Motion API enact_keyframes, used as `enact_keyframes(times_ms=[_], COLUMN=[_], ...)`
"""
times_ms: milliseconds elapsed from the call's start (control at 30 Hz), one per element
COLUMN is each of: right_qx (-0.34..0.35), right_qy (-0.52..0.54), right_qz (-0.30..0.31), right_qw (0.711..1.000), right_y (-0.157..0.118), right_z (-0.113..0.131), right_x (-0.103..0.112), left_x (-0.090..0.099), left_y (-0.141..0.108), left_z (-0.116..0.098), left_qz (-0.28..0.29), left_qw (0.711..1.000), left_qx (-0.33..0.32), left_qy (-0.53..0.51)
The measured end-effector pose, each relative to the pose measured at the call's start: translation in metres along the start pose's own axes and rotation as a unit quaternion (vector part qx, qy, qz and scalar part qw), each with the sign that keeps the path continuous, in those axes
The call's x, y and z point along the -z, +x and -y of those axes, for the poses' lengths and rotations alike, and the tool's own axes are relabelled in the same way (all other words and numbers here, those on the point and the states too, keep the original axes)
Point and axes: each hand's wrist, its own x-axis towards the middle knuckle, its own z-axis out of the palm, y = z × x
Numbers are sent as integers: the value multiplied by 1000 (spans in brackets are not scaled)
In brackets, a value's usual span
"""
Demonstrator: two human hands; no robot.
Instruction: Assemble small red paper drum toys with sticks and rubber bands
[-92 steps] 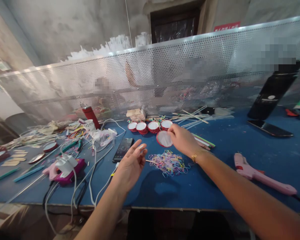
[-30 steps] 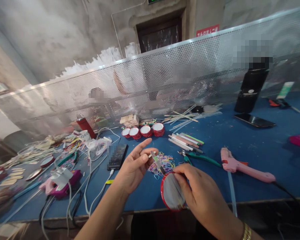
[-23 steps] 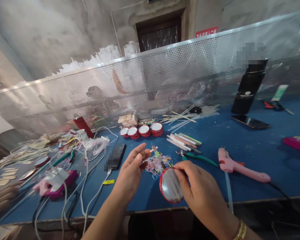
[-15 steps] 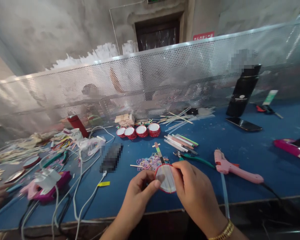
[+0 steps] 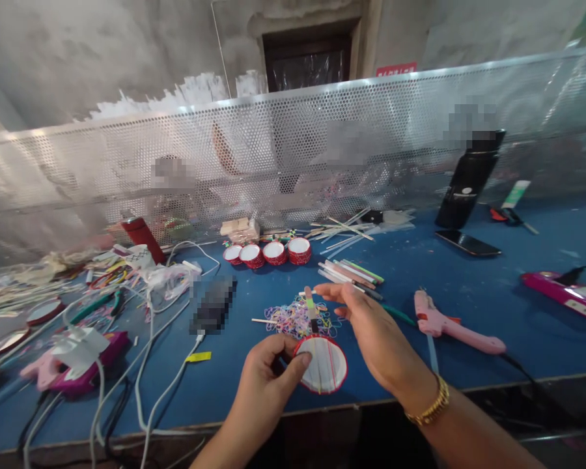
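Observation:
My left hand (image 5: 273,378) pinches the left rim of a small toy banjo (image 5: 317,374), which has a round white face, a red edge and a striped stick neck with a crosspiece. Thin strands run down its face, one of them pink. Stretched out beside the top of the neck is my right hand (image 5: 376,332), thumb apart from the fingers. Its fingertips are close to the crosspiece; whether they hook a thin band cannot be made out. Behind the neck lies a loose pile of coloured rubber bands (image 5: 286,312).
Stacks of red-rimmed discs (image 5: 299,247) stand at the back, with marker pens (image 5: 354,273) nearer. Right are a pink glue gun (image 5: 456,326), a phone (image 5: 469,243) and a black bottle (image 5: 469,182). White cables (image 5: 149,365) and a purple power strip (image 5: 97,361) crowd the left.
My right hand has left the banjo's right rim and moved up beside its neck, with its fingers extended. A pink strand now shows on the face. My left hand keeps its hold.

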Motion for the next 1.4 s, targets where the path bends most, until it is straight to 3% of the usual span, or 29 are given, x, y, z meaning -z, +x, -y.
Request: enact_keyframes(times_ms=[133,267,367,467,533,633,767,933,1133,1400], right_qx=[-44,-39,-15,76,175,295,326,330,334,316], right_qy=[104,108,49,-102,-218,-336,-411,-416,-424,-450], right_qz=[17,27,29,5,-9,20,58,88,67,29], right_qw=[993,993,998,992,960,894,850,843,839,835], right_y=[-1,-1,-2,-14,-26,-41,-44,-33,-14,51], right_z=[-5,-9,-10,-10,-8,-5,-5,-2,-3,-32], right_x=[-11,-12,-5,3,5,0,-16,-31,-37,-19], left_x=[-1,0,2,6,9,12,16,24,43,107], left_y=[0,0,0,0,0,1,4,8,13,16], left_z=[-3,-6,-6,-3,1,6,9,5,-1,5], left_qz=[0,0,-3,-9,-11,-16,-20,-30,-18,-80], left_qw=[1000,1000,1000,1000,999,998,997,995,995,992], left_qx=[5,16,12,17,27,35,34,37,39,30], left_qy=[12,9,12,-8,-33,-55,-73,-88,-93,95])
